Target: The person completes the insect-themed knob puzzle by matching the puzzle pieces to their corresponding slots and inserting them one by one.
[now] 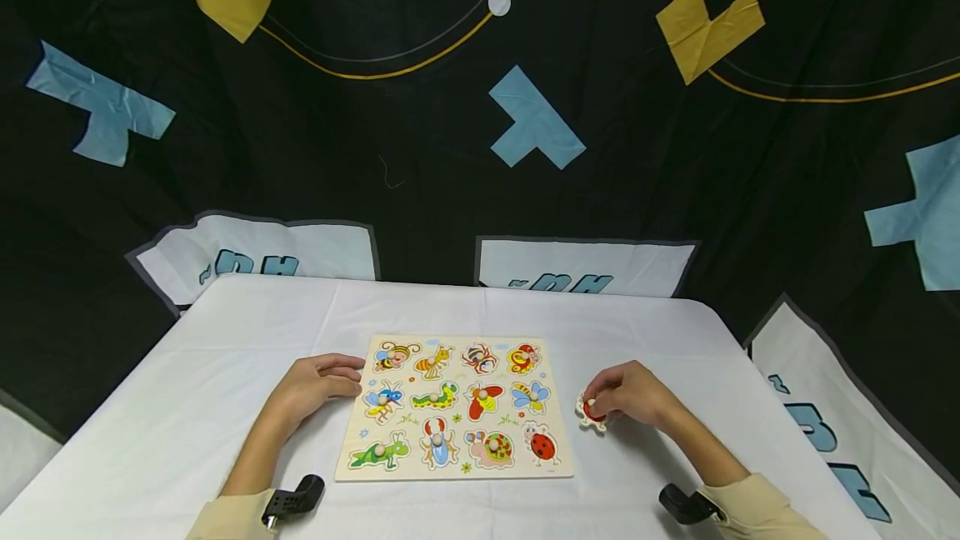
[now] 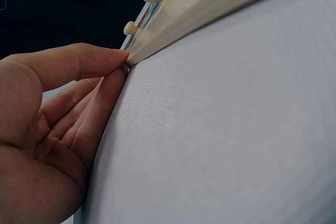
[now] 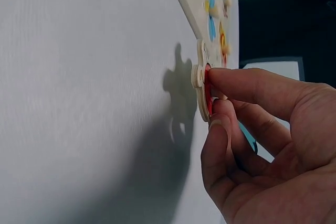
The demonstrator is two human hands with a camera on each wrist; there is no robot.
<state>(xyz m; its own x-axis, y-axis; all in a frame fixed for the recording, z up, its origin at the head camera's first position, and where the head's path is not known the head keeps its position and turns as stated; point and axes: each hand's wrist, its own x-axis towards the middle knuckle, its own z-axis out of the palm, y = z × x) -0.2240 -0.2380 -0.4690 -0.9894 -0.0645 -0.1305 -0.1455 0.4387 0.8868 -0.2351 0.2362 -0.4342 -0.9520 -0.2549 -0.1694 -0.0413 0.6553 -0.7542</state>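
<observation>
A wooden insect peg puzzle board (image 1: pixel 409 467) lies flat on the white table. In the head view my left hand (image 1: pixel 315 390) is at its left side, and in the left wrist view my fingertips (image 2: pixel 122 60) touch the board's edge. To the right of the board, my right hand (image 1: pixel 633 394) pinches a red puzzle piece (image 1: pixel 583 413) with a pale, lobed wooden rim. The right wrist view shows this piece (image 3: pixel 200 85) edge-on, tilted above the cloth with its shadow beside it. My fingers cover much of its picture.
On the board, a ladybird picture (image 1: pixel 542 444) at the lower right shows no knob. Knobbed pieces such as the caterpillar (image 1: pixel 446 394) and grasshopper (image 1: pixel 390 452) sit in the board. Behind the white-clothed table (image 1: pixel 637 327) hangs a black curtain (image 1: pixel 420 157).
</observation>
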